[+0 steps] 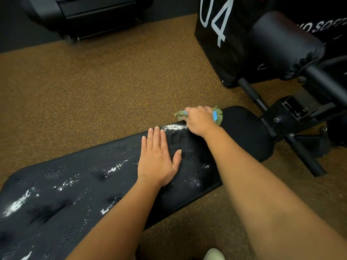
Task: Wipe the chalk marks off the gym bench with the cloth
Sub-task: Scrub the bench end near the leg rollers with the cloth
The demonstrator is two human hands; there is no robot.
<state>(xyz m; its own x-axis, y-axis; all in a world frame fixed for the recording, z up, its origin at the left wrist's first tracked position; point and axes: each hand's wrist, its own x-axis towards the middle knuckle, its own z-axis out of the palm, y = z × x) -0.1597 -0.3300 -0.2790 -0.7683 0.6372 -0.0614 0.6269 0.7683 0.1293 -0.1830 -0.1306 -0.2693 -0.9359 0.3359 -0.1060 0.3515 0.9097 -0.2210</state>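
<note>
A black padded gym bench (78, 184) runs from the lower left to the centre right, speckled with white chalk marks (16, 204) along its length and a chalk streak (173, 127) near its far edge. My left hand (157, 158) lies flat and open on the pad, fingers pointing away from me. My right hand (200, 121) is closed on a green cloth with blue trim (217, 115), pressed at the far edge of the bench beside the chalk streak. Most of the cloth is hidden under the hand.
A round black bolster pad (247, 132) and the metal frame (293, 111) sit at the bench's right end. A black block marked "04" (216, 34) and a padded roller (281, 44) stand behind. Brown speckled floor (93, 91) surrounds the bench; dark equipment (90, 14) is at top left.
</note>
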